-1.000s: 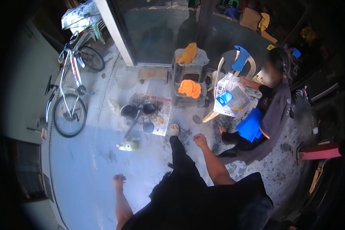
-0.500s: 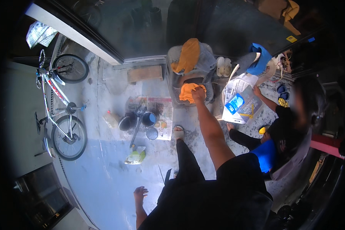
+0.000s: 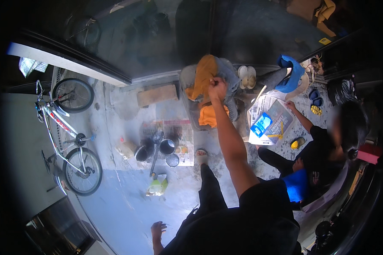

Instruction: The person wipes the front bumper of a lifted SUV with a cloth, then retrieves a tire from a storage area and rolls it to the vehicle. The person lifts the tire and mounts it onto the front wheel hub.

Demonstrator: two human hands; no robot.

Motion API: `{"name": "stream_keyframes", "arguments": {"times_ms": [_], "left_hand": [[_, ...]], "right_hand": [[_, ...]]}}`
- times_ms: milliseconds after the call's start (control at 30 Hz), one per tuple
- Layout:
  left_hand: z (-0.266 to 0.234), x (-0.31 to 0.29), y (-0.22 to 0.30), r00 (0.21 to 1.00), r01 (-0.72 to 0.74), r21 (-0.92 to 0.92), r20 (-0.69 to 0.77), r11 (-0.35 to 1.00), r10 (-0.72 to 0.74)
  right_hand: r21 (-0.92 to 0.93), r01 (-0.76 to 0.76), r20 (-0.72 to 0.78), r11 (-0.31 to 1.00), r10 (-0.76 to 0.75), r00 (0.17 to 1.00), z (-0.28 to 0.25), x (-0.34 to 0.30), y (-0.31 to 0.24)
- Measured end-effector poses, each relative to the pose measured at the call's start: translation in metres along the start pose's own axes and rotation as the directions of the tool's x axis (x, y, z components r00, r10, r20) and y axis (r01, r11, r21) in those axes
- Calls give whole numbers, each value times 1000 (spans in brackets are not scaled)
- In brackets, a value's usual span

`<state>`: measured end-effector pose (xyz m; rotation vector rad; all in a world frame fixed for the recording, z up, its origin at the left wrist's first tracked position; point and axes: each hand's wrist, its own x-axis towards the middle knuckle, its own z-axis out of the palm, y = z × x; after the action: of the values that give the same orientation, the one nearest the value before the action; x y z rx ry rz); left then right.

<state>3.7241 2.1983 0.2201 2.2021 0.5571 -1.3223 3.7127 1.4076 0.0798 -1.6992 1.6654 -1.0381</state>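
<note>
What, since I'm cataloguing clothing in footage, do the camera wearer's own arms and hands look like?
The right arm has a short black sleeve and is bare below it. The right hand and left hand wear no gloves. Any rings are too small to make out.

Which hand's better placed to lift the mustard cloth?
Right, most likely. The right hand is already at the mustard cloth, though grip is unclear. The left hand is empty but well away, above the floor.
</note>
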Motion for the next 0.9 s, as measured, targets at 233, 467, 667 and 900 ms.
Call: {"name": "stream_keyframes", "arguments": {"times_ms": [233,467,667,900], "left_hand": [[14,44,98,949,-311,178,107,934,296],[133,-5,224,468,-882,204,471,424,747],[211,-117,188,182,-983,130,661,127,728],[188,-154,58,-80,-996,-81,863,-19,499]], "right_hand": [[693,-245,166,678,180,970,-154,-73,-76],[493,-106,264,864,-32,964,-282,-212,-144],[345,-66,274,936,-33,961,-416,-346,-185],[207,-159,-86,965,180,980,-563,-529,-160]]}}
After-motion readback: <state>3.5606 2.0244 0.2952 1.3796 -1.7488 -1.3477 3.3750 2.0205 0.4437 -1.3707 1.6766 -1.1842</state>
